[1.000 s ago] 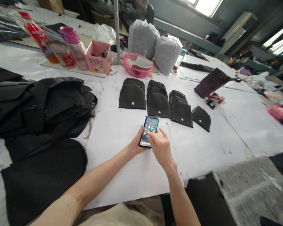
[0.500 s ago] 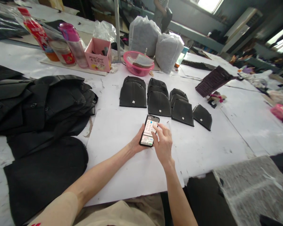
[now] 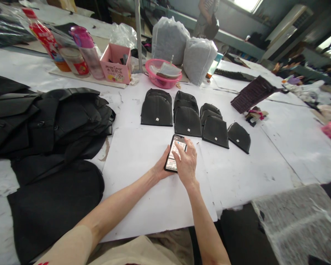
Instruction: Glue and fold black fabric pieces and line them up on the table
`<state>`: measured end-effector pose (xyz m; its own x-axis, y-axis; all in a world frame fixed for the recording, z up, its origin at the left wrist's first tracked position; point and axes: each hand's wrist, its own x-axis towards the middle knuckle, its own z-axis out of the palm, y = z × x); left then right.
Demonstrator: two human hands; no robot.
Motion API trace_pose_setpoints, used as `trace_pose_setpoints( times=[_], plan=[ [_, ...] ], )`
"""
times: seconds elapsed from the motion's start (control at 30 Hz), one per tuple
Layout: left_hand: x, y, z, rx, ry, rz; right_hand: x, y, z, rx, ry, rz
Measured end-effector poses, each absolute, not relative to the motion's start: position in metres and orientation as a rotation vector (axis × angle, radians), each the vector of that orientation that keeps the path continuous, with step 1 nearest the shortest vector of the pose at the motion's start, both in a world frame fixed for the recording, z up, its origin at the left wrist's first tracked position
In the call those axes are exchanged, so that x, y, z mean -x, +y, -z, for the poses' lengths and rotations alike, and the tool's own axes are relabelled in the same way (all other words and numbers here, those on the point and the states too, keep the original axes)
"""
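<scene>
Head view, the only one. The slim black-edged smartphone with a lit screen (image 3: 171, 162) was in the left hand (image 3: 161, 166), tilted over the white paper-covered desk (image 3: 143, 209), just on the near side of the rounded black leather-like panels with small white stickers (image 3: 188, 119). Couldn't tell whether the phone or the knuckles touched the desk

Left hand: curled round the phone's left edge and underside, thumb along the side. Right hand (image 3: 188, 160): above the screen, fingers bent and parted, pinching nothing I could see; fingertip contact unclear. It hid part of the display

Left of the arms: a heap of black leather-like garment pieces (image 3: 49, 119). Behind the panels: a round pink plastic basin (image 3: 163, 82) and a pink printed cardboard box (image 3: 116, 74)

Risks, my read: mis-tap likeliest, since thumb and bent fingers were all close over small icons. Phone could tip or slip if the right hand pressed hard on the far end, because the left grip sat low on one side. A drop forward could knock the nearest panels askew; they were near and looked loosely overlapped
</scene>
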<state>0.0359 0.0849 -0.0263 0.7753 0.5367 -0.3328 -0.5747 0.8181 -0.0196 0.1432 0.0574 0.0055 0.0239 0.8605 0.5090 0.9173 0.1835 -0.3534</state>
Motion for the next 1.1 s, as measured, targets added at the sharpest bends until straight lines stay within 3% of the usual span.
trace_pose_setpoints(
  times=[0.7, 1.1],
  plan=[
    [-0.031, 0.087, 0.029, -0.007, 0.291, -0.56, -0.146, -0.003, 0.03, 1.661, -1.485, -0.031],
    [-0.031, 0.089, 0.031, -0.07, 0.228, -0.542, -0.141, -0.033, 0.033, 1.61, -1.609, 0.004]
  ],
)
